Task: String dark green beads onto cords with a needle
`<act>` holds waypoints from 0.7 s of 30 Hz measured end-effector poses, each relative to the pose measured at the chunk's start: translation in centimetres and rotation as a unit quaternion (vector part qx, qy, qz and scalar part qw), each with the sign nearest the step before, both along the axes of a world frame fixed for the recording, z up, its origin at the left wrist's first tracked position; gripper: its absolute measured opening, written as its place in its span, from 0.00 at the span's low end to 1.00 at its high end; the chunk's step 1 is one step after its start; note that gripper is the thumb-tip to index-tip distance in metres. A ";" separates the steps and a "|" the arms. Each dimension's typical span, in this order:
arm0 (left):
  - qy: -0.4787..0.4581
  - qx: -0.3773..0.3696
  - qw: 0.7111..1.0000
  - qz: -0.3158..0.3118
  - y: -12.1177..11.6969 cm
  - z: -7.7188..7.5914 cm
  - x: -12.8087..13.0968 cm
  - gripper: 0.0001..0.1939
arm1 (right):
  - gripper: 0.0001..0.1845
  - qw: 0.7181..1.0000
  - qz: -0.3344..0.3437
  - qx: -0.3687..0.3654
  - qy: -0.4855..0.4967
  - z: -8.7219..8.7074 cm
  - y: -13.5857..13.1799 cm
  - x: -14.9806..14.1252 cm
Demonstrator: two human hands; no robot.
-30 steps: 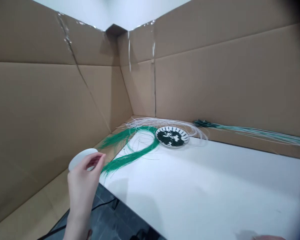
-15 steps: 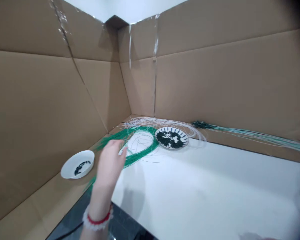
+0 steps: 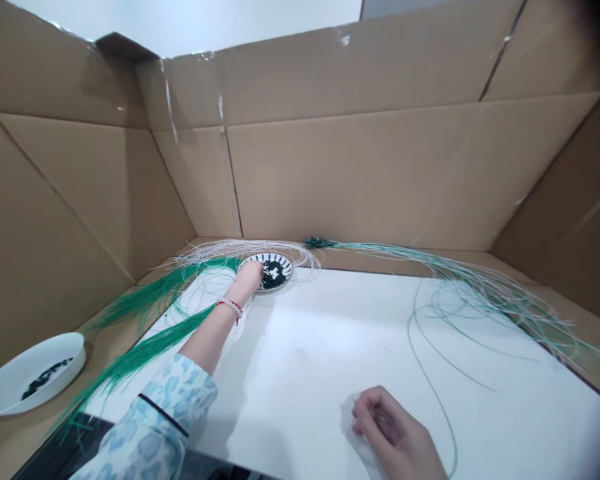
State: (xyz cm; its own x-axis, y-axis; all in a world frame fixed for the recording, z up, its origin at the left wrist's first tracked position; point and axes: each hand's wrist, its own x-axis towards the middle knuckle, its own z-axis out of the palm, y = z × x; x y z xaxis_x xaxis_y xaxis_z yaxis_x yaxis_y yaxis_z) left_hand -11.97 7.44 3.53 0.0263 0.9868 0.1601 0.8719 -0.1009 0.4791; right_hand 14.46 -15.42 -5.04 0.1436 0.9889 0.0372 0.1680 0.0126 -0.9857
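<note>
My left hand (image 3: 251,275) reaches over the left side of a striped plate (image 3: 289,273) of small dark green pieces (image 3: 275,275). Its fingers are curled down and closed; their tips and anything in them are hidden. My right hand (image 3: 387,427) hovers low over the white board, thumb and forefinger pinched together. A fine tip pokes out of that pinch, and a thin green strand (image 3: 433,387) curves down to the same wrist. A bundle of green strands (image 3: 175,337) lies beside my left forearm.
A white bowl (image 3: 60,387) with some dark pieces stands at the left. White strands (image 3: 230,250) lie behind the plate. A long pale green bundle (image 3: 405,252) runs along the back to the right. Cardboard walls (image 3: 355,173) surround the white board (image 3: 310,333).
My left hand has moved from beside the white bowl, over the green strands, to the plate. The view has swung right, bringing my right hand well into sight.
</note>
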 end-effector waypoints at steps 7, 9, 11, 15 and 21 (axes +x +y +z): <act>-0.041 -0.051 0.998 -0.007 0.6 1.3 -0.4 0.15 | 0.16 0.999 0.029 -0.017 0.015 0.7 -0.1 0.0; -0.081 -0.055 0.995 -0.015 -0.4 1.8 0.4 0.14 | 0.15 0.999 0.032 -0.022 0.030 1.3 -0.2 -0.1; -0.136 -0.058 0.988 -0.035 -2.8 2.1 1.8 0.12 | 0.15 0.997 0.048 -0.031 0.058 2.2 -0.1 -0.1; -0.262 -0.090 0.955 -0.109 -11.2 1.9 5.2 0.11 | 0.13 0.991 0.097 -0.014 0.095 5.5 -0.1 -0.2; -0.531 -0.180 0.819 -0.122 -20.0 0.8 7.3 0.06 | 0.09 0.990 0.113 -0.004 0.084 9.7 -0.7 -1.3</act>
